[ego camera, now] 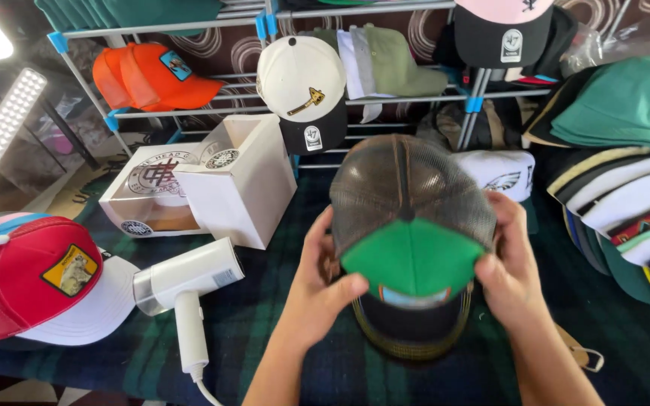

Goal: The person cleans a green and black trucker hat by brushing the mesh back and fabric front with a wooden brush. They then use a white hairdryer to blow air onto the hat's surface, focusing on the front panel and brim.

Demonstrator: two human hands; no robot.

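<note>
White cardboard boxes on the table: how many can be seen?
2. The windowed box lies on its side left of centre, and the plain box leans against its right end, both beyond the white handheld steamer. Others may be hidden behind the caps.

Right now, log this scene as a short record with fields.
Held item: trucker cap, brown mesh back, green front panel
Left hand: grips the cap's left side
Right hand: grips the cap's right side
Surface: dark plaid cloth
Left of hands: white handheld steamer, red-and-white cap, white box
Behind: rack with caps
Right: stacked caps
</note>
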